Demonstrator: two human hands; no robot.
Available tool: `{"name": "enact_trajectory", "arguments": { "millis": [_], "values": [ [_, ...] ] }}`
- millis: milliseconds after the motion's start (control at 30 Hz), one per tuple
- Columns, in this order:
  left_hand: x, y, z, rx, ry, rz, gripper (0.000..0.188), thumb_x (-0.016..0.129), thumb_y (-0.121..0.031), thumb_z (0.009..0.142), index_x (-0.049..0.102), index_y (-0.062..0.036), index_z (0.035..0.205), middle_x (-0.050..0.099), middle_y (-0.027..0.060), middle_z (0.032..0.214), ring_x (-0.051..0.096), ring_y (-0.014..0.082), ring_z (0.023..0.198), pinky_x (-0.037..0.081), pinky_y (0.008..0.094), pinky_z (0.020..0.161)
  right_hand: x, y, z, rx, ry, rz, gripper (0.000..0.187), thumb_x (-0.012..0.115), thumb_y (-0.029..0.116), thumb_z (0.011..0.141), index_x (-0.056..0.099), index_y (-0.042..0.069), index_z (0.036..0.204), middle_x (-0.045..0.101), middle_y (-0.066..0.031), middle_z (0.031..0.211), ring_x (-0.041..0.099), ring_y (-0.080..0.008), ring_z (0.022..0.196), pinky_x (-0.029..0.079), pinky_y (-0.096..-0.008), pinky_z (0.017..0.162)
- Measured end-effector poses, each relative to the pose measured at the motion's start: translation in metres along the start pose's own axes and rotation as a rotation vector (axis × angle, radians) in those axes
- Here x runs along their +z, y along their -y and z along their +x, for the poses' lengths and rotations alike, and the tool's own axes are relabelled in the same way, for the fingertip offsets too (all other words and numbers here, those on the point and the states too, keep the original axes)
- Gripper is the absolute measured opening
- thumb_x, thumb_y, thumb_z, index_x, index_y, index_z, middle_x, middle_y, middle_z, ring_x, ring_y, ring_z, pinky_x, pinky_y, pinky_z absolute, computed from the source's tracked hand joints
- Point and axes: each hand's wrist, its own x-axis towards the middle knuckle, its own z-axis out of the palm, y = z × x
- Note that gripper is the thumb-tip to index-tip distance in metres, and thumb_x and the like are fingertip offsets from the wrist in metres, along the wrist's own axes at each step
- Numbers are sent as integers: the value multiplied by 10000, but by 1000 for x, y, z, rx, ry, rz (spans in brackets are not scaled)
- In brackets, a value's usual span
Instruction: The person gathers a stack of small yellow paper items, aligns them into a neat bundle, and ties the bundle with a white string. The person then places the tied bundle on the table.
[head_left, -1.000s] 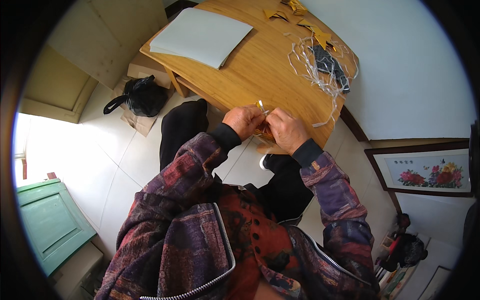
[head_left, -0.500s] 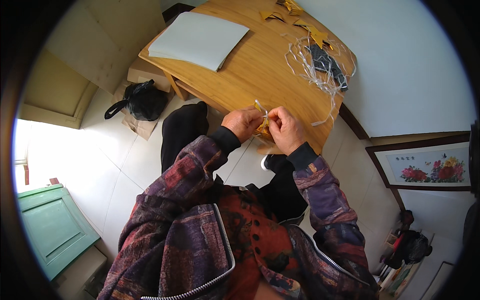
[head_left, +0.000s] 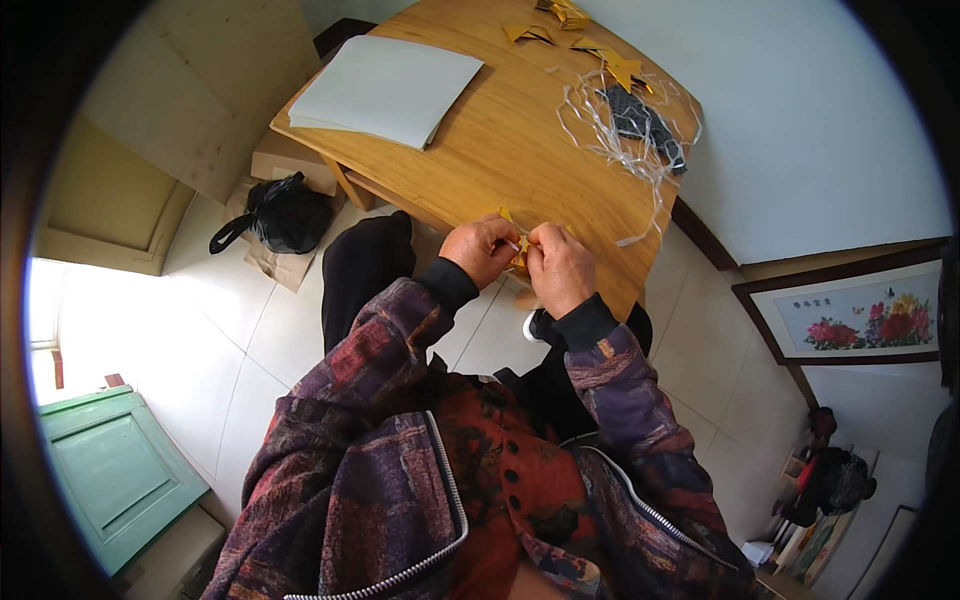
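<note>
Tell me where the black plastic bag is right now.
In the head view, the black plastic bag sits on the floor at the person's left, beside the wooden table, next to a cardboard box.

Hands meet at the near edge of the wooden table (head_left: 500,150), left hand (head_left: 483,250) and right hand (head_left: 560,268) touching around a small yellow folded piece (head_left: 519,255). Bare wood straight ahead of them: open way to mid-table. Left far side taken by a flat white sheet stack (head_left: 385,88). Right far side blocked by a tangle of white string (head_left: 620,140) over a dark flat object (head_left: 640,118); yellow paper shapes (head_left: 600,55) beyond it. Wall (head_left: 800,120) closes the right. Black bag (head_left: 280,212) on the floor, left of the knees.
</note>
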Motion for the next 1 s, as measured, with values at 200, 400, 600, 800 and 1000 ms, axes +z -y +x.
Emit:
{"name": "enact_trajectory", "arguments": {
  "millis": [200,400,600,800,1000],
  "values": [
    [-3,-3,2,20,1,10,64,626,-16,755,613,-27,817,621,107,819,615,261,732,495,321,650,2,6,1,49,29,-110,42,622,52,801,588,38,823,620,-134,834,604,-354,781,484,-427,665],
    [-1,-4,2,25,-8,13,46,614,-18,755,603,-24,799,619,110,812,612,267,740,497,329,651,4,-1,3,145,20,81,66,610,24,799,611,32,865,659,-136,795,647,-309,730,503,-378,638],
    [-1,-4,3,53,-17,31,46,616,-18,757,603,-25,800,618,109,814,609,268,732,495,329,647,8,-5,2,182,10,110,85,613,1,794,613,33,873,668,-119,741,660,-255,663,506,-342,608],
    [-2,-4,3,34,-4,31,40,615,-24,764,605,-27,803,614,106,806,607,258,722,491,326,641,11,-8,1,166,-50,162,97,604,-17,800,596,21,889,633,-92,706,626,-187,615,491,-301,587],
    [-3,-5,3,28,7,39,38,615,-34,769,608,-30,806,611,101,805,604,251,716,486,321,634,11,-12,0,212,-24,292,107,600,-35,813,589,17,906,613,-74,711,598,-141,616,486,-275,581]
  ]
}}
